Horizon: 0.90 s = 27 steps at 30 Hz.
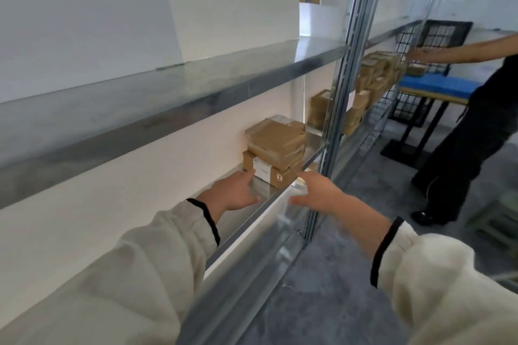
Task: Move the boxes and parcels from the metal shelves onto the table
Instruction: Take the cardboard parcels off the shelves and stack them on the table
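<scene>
Left hand [234,190], right hand [316,190] spread, empty, flanking 2-box stack [276,145]. Cardboard looks stiff, likely light, tape slick. I'd clamp lower box's [276,176] left and right sides.

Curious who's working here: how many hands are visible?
3. The left hand reaches beside the stacked boxes on the shelf; the right hand hovers at the shelf's front edge; another person's hand is at the wire rack far right. That person's other hand is hidden.

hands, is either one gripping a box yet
No, the left hand and right hand reach open toward the boxes, fingers curled round nothing.
</scene>
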Each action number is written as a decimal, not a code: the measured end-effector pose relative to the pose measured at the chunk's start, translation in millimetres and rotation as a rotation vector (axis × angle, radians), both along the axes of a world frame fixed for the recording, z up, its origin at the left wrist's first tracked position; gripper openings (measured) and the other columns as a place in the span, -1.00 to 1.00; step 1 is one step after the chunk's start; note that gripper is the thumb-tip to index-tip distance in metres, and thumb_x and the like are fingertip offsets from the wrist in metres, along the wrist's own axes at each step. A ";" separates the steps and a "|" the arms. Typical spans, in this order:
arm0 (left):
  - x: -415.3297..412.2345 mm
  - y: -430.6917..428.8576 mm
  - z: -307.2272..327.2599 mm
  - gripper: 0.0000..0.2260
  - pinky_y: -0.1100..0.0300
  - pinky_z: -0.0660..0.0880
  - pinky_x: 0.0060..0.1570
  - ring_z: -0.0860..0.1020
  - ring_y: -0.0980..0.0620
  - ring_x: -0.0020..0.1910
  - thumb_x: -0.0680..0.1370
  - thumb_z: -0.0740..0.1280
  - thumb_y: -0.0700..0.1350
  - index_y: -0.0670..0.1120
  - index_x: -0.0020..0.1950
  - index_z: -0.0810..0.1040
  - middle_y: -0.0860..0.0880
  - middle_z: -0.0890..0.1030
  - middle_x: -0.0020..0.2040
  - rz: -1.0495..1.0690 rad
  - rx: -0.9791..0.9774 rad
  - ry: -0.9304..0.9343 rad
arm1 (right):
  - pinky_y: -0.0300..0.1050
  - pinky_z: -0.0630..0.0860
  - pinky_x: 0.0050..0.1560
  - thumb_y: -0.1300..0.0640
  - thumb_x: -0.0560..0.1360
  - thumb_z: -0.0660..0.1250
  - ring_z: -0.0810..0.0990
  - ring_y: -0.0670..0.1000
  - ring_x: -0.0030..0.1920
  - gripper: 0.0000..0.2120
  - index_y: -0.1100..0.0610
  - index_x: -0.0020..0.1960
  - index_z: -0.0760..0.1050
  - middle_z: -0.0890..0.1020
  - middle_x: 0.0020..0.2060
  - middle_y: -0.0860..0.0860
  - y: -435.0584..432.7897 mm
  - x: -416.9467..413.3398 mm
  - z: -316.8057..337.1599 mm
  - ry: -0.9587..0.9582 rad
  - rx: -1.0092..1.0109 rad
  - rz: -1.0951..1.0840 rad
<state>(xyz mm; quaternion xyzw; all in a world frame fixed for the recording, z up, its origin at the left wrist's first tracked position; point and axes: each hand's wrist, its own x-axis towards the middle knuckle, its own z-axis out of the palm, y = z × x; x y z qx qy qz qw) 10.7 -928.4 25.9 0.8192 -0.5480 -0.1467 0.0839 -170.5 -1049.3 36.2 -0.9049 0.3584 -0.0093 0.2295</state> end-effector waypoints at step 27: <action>26.5 -211.8 -43.3 -0.12 0.14 0.25 0.40 0.28 -0.20 0.40 0.41 0.48 -0.05 -0.14 0.55 0.01 -0.23 -0.07 0.51 0.487 -0.283 0.223 | 0.00 0.31 0.33 0.04 0.36 0.50 0.32 0.15 0.35 -0.05 0.06 0.53 -0.04 0.23 0.41 0.16 -234.6 129.0 -38.9 -0.046 -0.014 0.335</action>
